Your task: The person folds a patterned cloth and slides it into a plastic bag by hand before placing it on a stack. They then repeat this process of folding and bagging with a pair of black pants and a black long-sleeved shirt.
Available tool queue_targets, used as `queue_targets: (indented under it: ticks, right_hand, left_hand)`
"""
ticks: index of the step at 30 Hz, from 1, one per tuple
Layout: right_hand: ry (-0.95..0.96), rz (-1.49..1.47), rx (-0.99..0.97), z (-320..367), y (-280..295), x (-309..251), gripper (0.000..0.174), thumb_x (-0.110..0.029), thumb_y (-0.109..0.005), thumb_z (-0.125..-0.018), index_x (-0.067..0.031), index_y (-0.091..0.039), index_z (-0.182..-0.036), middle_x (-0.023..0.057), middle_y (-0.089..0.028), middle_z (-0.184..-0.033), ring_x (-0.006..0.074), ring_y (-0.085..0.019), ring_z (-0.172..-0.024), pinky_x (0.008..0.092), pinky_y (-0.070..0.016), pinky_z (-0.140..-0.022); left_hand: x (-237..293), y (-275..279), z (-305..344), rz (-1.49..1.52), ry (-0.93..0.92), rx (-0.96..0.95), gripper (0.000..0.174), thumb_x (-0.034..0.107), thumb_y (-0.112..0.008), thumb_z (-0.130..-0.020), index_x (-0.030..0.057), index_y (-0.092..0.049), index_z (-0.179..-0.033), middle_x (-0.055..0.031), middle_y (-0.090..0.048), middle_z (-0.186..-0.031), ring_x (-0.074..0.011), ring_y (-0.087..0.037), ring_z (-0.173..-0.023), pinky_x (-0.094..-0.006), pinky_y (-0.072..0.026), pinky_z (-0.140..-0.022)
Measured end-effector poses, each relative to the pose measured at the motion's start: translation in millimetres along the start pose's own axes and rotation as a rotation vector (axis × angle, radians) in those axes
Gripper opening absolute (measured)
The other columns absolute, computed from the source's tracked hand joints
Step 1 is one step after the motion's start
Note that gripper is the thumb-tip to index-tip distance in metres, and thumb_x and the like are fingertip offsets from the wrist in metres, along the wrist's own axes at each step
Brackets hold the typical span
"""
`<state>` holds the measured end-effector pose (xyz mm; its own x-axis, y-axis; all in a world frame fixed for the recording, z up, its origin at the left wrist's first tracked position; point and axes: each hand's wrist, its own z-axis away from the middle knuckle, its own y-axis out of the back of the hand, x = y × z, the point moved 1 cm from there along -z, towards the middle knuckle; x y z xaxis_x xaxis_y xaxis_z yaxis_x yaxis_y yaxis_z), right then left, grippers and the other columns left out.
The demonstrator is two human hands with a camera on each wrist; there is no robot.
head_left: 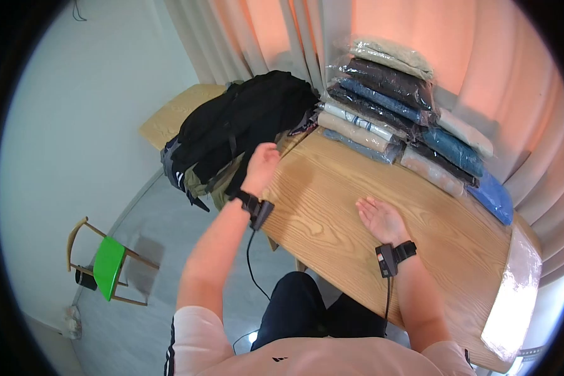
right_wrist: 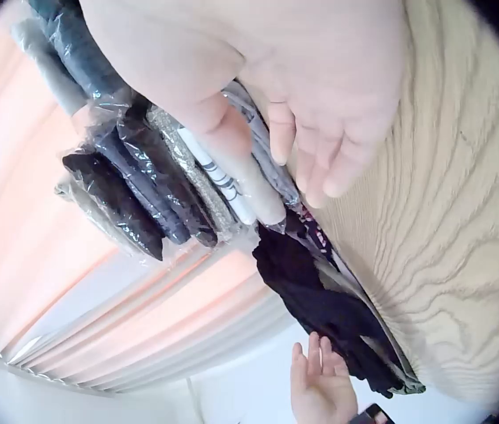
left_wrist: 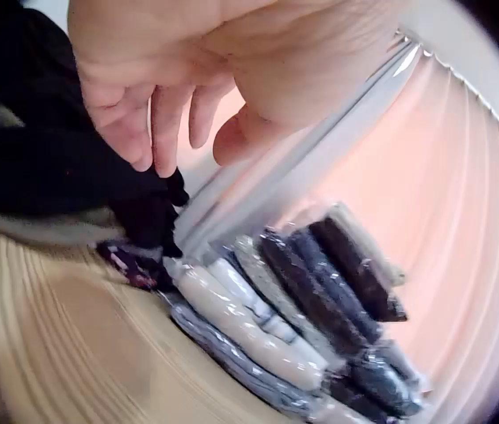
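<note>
— Pale shirt, smooth cloth, dark stripes at the sleeves, lowest in the head view. Hands?

— Left hand: raised near the clothing pile, fingers relaxed, slightly bent and parted. Right hand: palm up over the table, fingers loosely extended, close together. Contact with the wood: cannot tell.

— Materials?

— Pile: soft, rounded heap, black cloth uppermost, olive and grey folds beneath. Wrapped garments: flat, folded blocks in glossy, crinkled clear film; black, blue, beige and white, stacked unevenly. Table: pale wood, wavy grain. Curtain: long vertical folds, peach-lit.

— Position and edges?

— Pile lies at the table's left end, dark folds drooping past the edge. Wrapped stacks line the far side, just before the curtain. Shiny plastic sheet follows the right edge.

— Room for movement?

— Bare wood runs between the hands, and from the right hand to the stacks. Chair, green seat, stands on the floor well apart from the table.
</note>
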<state>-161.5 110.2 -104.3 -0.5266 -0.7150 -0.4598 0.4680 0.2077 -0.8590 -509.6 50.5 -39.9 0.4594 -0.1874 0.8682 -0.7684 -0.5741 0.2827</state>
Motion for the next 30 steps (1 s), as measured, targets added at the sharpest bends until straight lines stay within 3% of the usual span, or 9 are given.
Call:
queue_targets:
  ticks: [5,8,12,15,18,21,24,27,30]
  right_hand:
    - [-0.011,-0.002,-0.052,-6,7,-1,0.028,-0.016,-0.043,-0.097,0.0006,-0.047,-0.119,0.0188,-0.048,-0.131,0.0309,-0.046,-0.124,0.0388,-0.0399,-0.102]
    - [-0.022,0.031,-0.059,-6,8,1,0.029,-0.017,-0.043,-0.097,0.0001,-0.046,-0.12,0.0192,-0.046,-0.135,0.0309,-0.044,-0.127,0.0392,-0.0378,-0.104]
    - [-0.063,0.035,-0.07,-6,3,2,0.03,-0.019,-0.043,-0.098,0.0007,-0.045,-0.121,0.0198,-0.044,-0.136,0.0301,-0.041,-0.129,0.039,-0.0357,-0.106]
    - [-0.074,0.015,-0.091,-5,1,1,0.032,-0.021,-0.043,-0.099,0.0008,-0.044,-0.122,0.0205,-0.044,-0.135,0.0295,-0.04,-0.13,0.0385,-0.0355,-0.107]
    - [-0.089,-0.007,-0.102,-8,3,2,0.032,-0.022,-0.044,-0.099,0.0007,-0.045,-0.121,0.0208,-0.044,-0.134,0.0294,-0.04,-0.13,0.0381,-0.0358,-0.106]
    - [-0.091,0.0,-0.12,-6,1,1,0.031,-0.021,-0.045,-0.098,0.0012,-0.046,-0.12,0.0204,-0.046,-0.133,0.0294,-0.041,-0.129,0.0381,-0.0357,-0.107]
    - [-0.077,-0.028,-0.145,-12,12,4,0.031,-0.021,-0.045,-0.098,0.0014,-0.046,-0.119,0.0201,-0.048,-0.132,0.0295,-0.043,-0.127,0.0382,-0.0358,-0.107]
    - [-0.059,0.054,-0.082,-9,2,2,0.036,-0.023,-0.039,-0.1,0.0027,-0.046,-0.124,0.02,-0.043,-0.137,0.0294,-0.04,-0.131,0.0385,-0.0353,-0.107]
    - [0.016,0.116,-0.15,-18,14,6,0.042,-0.031,-0.041,-0.1,0.0027,-0.044,-0.125,0.0203,-0.048,-0.132,0.0306,-0.044,-0.126,0.0404,-0.0353,-0.106]
  left_hand:
    - [-16,26,-92,-0.542,-0.134,0.167,0.038,0.011,-0.058,-0.083,0.0029,-0.053,-0.119,-0.0209,-0.064,-0.107,-0.0368,-0.061,-0.101,-0.042,-0.0486,-0.087]
    - [-46,23,-139,-0.679,-0.173,0.305,0.042,0.014,-0.061,-0.083,-0.0007,-0.052,-0.121,-0.0247,-0.062,-0.108,-0.0417,-0.058,-0.102,-0.046,-0.0466,-0.089]
    - [-52,11,-168,-0.914,0.108,0.293,0.051,0.025,-0.062,-0.085,0.0052,-0.047,-0.13,-0.019,-0.057,-0.122,-0.0366,-0.052,-0.116,-0.0487,-0.0444,-0.094]
    - [-58,12,-189,-1.065,0.321,0.234,0.038,0.037,-0.053,-0.09,0.0236,-0.054,-0.126,-0.0114,-0.061,-0.12,-0.0337,-0.056,-0.113,-0.0516,-0.0463,-0.089]
    - [-64,25,-201,-0.998,0.215,0.33,0.032,0.035,-0.05,-0.094,0.0177,-0.055,-0.12,-0.013,-0.061,-0.117,-0.0351,-0.058,-0.106,-0.0518,-0.0479,-0.082]
    - [-26,39,-201,-0.949,-0.012,0.527,0.029,0.033,-0.048,-0.094,0.0117,-0.055,-0.113,-0.0166,-0.062,-0.111,-0.0397,-0.058,-0.102,-0.0525,-0.0479,-0.078]
    - [19,46,-203,-0.789,-0.17,0.541,0.028,0.029,-0.047,-0.094,0.004,-0.054,-0.105,-0.024,-0.06,-0.104,-0.0465,-0.055,-0.098,-0.054,-0.0446,-0.078]
    - [80,33,-179,-0.581,-0.492,0.387,0.029,0.022,-0.047,-0.094,-0.0054,-0.053,-0.103,-0.0299,-0.058,-0.102,-0.0488,-0.051,-0.098,-0.048,-0.0434,-0.082]
    - [136,-1,-108,-0.49,-0.42,0.128,0.029,0.019,-0.05,-0.092,-0.0051,-0.055,-0.107,-0.0282,-0.059,-0.103,-0.0436,-0.056,-0.098,-0.0437,-0.0451,-0.082]
